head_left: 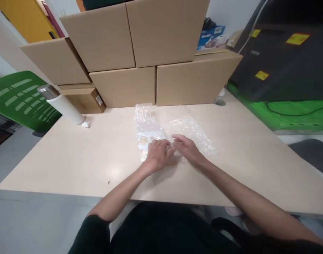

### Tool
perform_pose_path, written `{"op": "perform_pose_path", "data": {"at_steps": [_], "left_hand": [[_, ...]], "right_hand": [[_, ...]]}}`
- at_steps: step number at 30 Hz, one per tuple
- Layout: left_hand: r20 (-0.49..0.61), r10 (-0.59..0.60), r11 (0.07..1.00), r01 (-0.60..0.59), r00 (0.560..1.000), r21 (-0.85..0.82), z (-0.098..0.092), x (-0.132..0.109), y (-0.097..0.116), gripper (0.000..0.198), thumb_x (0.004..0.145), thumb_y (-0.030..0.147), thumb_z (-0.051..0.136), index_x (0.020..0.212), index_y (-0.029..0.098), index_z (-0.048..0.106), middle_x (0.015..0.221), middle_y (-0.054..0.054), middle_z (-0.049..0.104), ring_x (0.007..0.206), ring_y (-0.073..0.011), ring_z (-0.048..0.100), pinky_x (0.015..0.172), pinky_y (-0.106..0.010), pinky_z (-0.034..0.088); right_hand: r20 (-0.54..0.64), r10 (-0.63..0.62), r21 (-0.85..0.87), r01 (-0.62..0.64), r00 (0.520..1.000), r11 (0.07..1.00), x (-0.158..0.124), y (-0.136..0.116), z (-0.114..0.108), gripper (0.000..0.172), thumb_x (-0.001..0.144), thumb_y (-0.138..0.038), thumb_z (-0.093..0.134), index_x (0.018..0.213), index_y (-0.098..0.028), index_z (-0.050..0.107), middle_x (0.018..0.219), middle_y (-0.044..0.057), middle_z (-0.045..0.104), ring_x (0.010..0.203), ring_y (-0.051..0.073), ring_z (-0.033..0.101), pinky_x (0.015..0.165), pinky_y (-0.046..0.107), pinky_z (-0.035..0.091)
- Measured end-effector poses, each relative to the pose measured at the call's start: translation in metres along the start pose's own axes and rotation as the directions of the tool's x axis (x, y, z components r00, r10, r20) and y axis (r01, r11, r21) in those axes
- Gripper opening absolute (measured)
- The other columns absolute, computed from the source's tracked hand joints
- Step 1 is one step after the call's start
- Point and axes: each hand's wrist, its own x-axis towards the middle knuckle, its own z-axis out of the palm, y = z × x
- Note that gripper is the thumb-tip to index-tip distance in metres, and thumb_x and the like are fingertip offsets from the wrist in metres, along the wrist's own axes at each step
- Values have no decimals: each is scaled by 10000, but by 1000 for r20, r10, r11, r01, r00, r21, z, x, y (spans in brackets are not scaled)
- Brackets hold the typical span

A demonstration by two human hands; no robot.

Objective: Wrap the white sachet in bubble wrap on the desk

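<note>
A sheet of clear bubble wrap (187, 128) lies on the pale table (71, 158) in front of me. On its left part sits a clear plastic packet with several round tan pieces (147, 135). My left hand (158, 155) rests on the near end of that packet with its fingers curled down onto the plastic. My right hand (186, 148) lies beside it, fingers pressed on the bubble wrap, fingertips touching the left hand. What lies under the fingers is hidden.
Stacked cardboard boxes (140, 53) wall off the table's far edge. A white bottle with a metal cap (62, 104) and a crumpled paper scrap (85, 124) sit at far left. A green chair (21, 97) stands left; black and green equipment (290, 70) right.
</note>
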Motion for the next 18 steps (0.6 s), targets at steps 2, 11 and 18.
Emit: {"op": "perform_pose_path", "data": {"at_steps": [2, 11, 18], "left_hand": [[36, 21, 999, -23, 999, 49, 2, -3, -1, 230, 971, 324, 462, 1044, 182, 628, 1018, -114, 677, 1001, -307, 563, 883, -475, 420], [-326, -401, 848, 212, 856, -487, -34, -40, -53, 542, 800, 372, 687, 1288, 205, 520, 1315, -159, 532, 1195, -319, 534, 989, -511, 425], [-20, -569, 272, 165, 822, -948, -32, -62, -47, 720, 702, 386, 841, 1295, 172, 493, 944, -34, 650, 795, -130, 624, 777, -267, 476]], "right_hand": [[10, -158, -157, 157, 987, 975, 3, 1, -2, 351, 813, -372, 604, 1122, -229, 685, 1305, 98, 618, 1175, 271, 585, 989, 430, 469], [344, -184, -344, 306, 921, 888, 24, -5, 35, 523, 985, -614, 280, 835, -217, 586, 753, 20, 582, 743, 190, 555, 745, 342, 448], [379, -159, -288, 280, 912, 916, 14, -13, 51, 531, 922, -698, 405, 1096, -242, 614, 1022, 58, 654, 1022, 253, 583, 934, 405, 424]]}}
